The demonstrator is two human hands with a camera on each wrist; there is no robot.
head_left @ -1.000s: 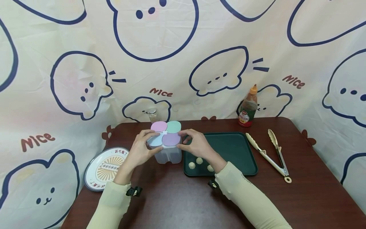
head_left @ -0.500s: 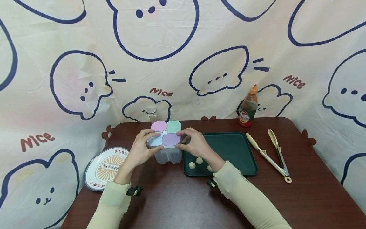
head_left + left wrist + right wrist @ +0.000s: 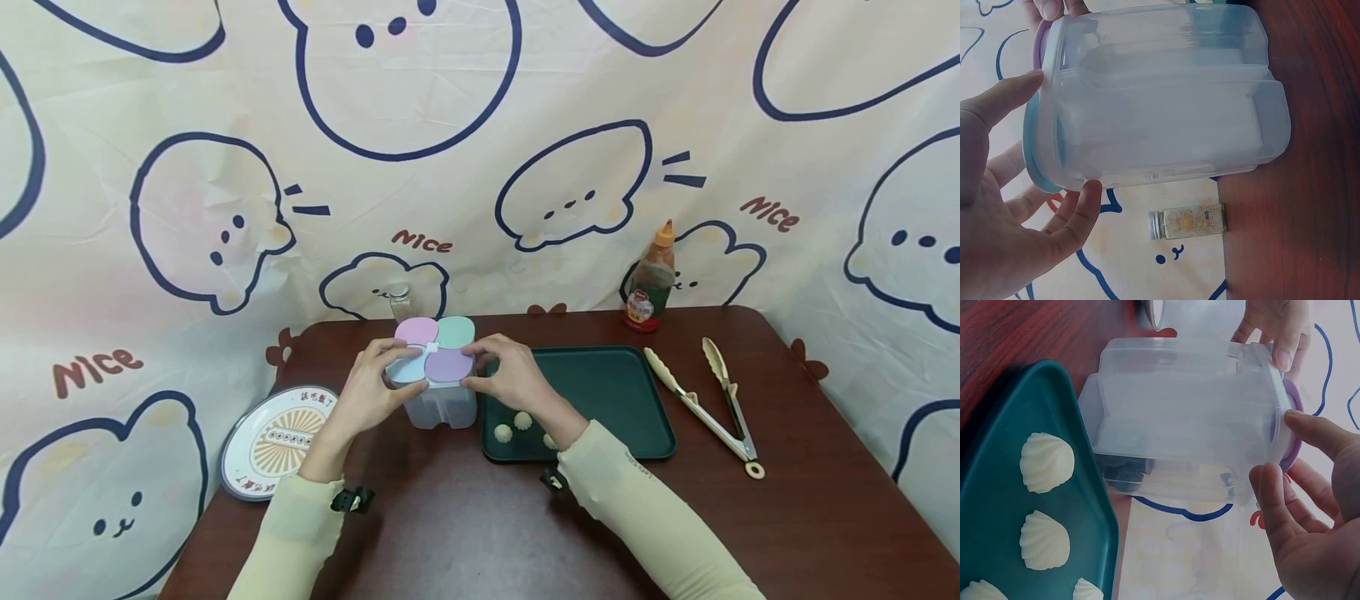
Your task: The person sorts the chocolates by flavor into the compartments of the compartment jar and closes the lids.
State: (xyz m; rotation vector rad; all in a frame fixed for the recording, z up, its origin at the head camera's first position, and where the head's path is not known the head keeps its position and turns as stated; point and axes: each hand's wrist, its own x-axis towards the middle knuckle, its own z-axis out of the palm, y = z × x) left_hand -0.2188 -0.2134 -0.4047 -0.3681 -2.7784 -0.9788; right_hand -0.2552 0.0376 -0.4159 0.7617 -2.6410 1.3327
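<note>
A translucent storage container [image 3: 441, 407] stands upright at the table's middle left, beside the tray. Its lid [image 3: 448, 364] carries pink, mint, blue and purple flaps, all lying flat. My left hand [image 3: 372, 385] grips the lid's left edge, thumb at the front and fingers along the side. On the opposite edge my right hand [image 3: 512, 377] holds the lid the same way, with the thumb and fingertips against the rim in the right wrist view. The container wall [image 3: 1160, 125] is cloudy, and a dark patch [image 3: 1124, 470] shows through it; what it is I cannot tell.
A green tray [image 3: 600, 392] with several small pleated buns [image 3: 1047, 462] lies right of the container. Tongs [image 3: 701, 404] rest farther right. A sauce bottle [image 3: 651, 287] and a spice jar [image 3: 1188, 222] stand at the back. Printed white plates [image 3: 255, 467] sit on the left.
The right forearm has shifted very slightly left. Both hands keep their hold on the lid, and the container stays in place.
</note>
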